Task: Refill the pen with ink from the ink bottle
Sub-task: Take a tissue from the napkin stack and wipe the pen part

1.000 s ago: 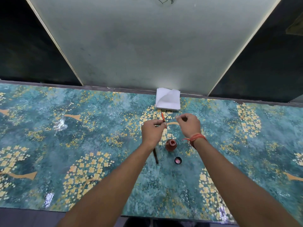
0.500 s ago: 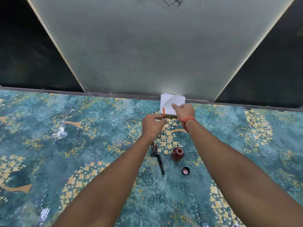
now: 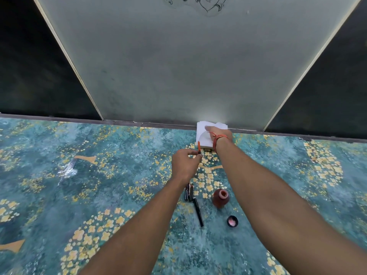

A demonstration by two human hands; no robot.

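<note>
My left hand (image 3: 185, 165) pinches a thin orange pen refill (image 3: 199, 146) that points up and away. My right hand (image 3: 219, 132) lies on the stack of white tissues (image 3: 202, 135) at the table's far edge, and whether its fingers grip a sheet cannot be told. The open red ink bottle (image 3: 220, 197) stands between my forearms. Its black cap (image 3: 232, 221) lies upturned to the near right of it. Black pen parts (image 3: 195, 203) lie on the table left of the bottle, partly under my left wrist.
The table wears a teal cloth with yellow flowers (image 3: 99, 185). A pale panel (image 3: 178, 66) rises behind the far edge, with dark panels on both sides.
My right hand has moved from beside the left hand forward onto the tissue stack. My left hand keeps its hold on the orange refill. The view has tilted upward.
</note>
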